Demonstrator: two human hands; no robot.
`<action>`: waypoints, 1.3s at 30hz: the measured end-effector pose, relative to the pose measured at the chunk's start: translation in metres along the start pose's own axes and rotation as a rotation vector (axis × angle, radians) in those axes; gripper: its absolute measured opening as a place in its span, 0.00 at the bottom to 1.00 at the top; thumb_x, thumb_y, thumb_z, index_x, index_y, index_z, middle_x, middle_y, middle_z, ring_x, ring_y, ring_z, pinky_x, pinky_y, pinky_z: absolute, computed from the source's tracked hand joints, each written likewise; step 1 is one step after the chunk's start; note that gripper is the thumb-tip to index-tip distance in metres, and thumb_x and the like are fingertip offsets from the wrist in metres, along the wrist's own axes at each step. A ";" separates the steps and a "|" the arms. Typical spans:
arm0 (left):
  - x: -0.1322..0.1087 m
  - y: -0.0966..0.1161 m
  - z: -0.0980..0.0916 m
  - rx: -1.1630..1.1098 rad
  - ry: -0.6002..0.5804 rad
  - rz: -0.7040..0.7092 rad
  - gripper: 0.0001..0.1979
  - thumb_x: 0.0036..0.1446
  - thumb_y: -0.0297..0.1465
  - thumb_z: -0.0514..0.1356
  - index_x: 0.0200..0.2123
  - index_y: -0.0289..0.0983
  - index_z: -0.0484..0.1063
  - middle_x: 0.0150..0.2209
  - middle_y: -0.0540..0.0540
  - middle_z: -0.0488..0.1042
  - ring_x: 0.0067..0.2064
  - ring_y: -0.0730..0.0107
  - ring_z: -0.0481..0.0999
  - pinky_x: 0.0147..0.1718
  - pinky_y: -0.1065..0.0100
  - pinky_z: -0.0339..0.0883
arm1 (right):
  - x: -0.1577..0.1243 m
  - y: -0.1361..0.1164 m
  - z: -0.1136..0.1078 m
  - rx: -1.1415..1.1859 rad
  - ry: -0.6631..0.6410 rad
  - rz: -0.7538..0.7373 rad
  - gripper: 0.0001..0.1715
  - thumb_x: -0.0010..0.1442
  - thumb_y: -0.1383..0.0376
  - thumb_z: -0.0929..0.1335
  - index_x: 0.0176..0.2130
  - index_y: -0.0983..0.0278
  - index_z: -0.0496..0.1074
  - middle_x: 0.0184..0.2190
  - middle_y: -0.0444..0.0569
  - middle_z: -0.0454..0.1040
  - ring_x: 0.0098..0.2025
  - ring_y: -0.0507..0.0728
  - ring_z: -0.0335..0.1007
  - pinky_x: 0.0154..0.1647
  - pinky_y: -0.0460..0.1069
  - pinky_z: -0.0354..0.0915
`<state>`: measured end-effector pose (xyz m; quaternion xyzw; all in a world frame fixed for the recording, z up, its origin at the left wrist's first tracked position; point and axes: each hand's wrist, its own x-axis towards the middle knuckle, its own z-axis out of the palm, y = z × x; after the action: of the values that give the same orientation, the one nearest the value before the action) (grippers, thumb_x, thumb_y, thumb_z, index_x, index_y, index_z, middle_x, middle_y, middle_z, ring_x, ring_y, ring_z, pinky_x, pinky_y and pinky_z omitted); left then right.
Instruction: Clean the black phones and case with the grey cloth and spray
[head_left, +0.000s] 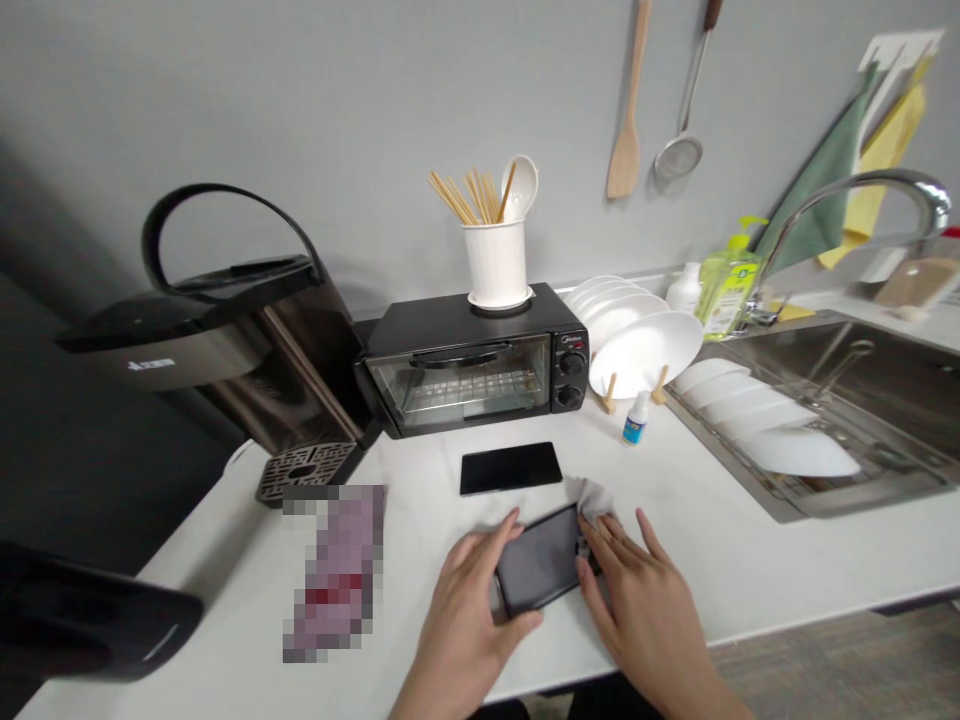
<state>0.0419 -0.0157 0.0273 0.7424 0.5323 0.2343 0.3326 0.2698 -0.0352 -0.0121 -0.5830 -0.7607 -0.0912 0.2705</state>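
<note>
My left hand grips the left end of a phone case, thumb at its near edge and fingers at its far edge. The case has a flat grey face and a dark rim, and is slightly tilted on the counter. At its right end, my right hand presses a crumpled grey cloth against it. The fingers hide part of the cloth and that end of the case. Just beyond lies a black phone, flat with its dark face up. A small spray bottle with a blue label stands to the right.
Behind are a toaster oven bearing a white utensil holder, and racked white plates. A drink machine and a pixelated purple item are leftward. The sink holds white dishes.
</note>
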 end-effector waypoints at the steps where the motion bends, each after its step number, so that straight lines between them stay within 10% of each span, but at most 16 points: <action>1: 0.000 0.000 0.000 -0.003 -0.001 0.008 0.47 0.53 0.29 0.69 0.73 0.52 0.55 0.66 0.48 0.70 0.67 0.52 0.64 0.67 0.53 0.56 | 0.005 -0.010 0.003 0.005 0.009 0.030 0.22 0.72 0.64 0.62 0.59 0.71 0.73 0.55 0.61 0.80 0.58 0.65 0.76 0.72 0.65 0.56; 10: -0.002 -0.013 0.003 -0.007 0.022 0.140 0.43 0.55 0.22 0.56 0.74 0.44 0.53 0.62 0.39 0.71 0.61 0.53 0.69 0.64 0.52 0.61 | 0.005 -0.094 0.019 0.400 -0.019 -0.045 0.22 0.66 0.68 0.62 0.55 0.68 0.75 0.53 0.56 0.81 0.56 0.62 0.78 0.69 0.58 0.64; 18: -0.003 -0.004 0.003 -0.014 0.027 0.063 0.50 0.53 0.24 0.65 0.75 0.49 0.49 0.64 0.45 0.71 0.64 0.54 0.66 0.65 0.53 0.59 | 0.000 -0.035 -0.022 0.454 -0.250 -0.128 0.21 0.71 0.71 0.62 0.55 0.56 0.77 0.53 0.44 0.82 0.58 0.55 0.77 0.74 0.59 0.54; 26: -0.001 0.002 -0.001 0.008 0.002 0.050 0.50 0.54 0.28 0.70 0.75 0.52 0.50 0.66 0.47 0.70 0.66 0.50 0.63 0.67 0.49 0.56 | -0.008 0.013 -0.014 0.051 -0.046 -0.010 0.22 0.74 0.64 0.63 0.63 0.64 0.71 0.58 0.56 0.79 0.62 0.64 0.74 0.75 0.69 0.46; 32: 0.001 0.001 -0.001 0.004 0.011 0.096 0.46 0.58 0.28 0.66 0.75 0.50 0.51 0.65 0.45 0.71 0.64 0.52 0.66 0.65 0.50 0.60 | 0.012 -0.051 0.006 0.047 -0.036 0.073 0.24 0.71 0.66 0.61 0.58 0.78 0.73 0.55 0.69 0.78 0.58 0.68 0.76 0.68 0.63 0.63; 39: -0.002 -0.008 0.001 0.016 0.037 0.191 0.42 0.57 0.25 0.58 0.75 0.43 0.53 0.59 0.40 0.74 0.58 0.53 0.71 0.60 0.53 0.64 | 0.007 -0.092 -0.004 0.409 -0.158 -0.022 0.19 0.69 0.69 0.62 0.54 0.68 0.76 0.53 0.57 0.81 0.57 0.60 0.76 0.69 0.58 0.61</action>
<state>0.0368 -0.0156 0.0207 0.7880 0.4670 0.2743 0.2927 0.1835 -0.0593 0.0109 -0.5131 -0.7883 0.1082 0.3218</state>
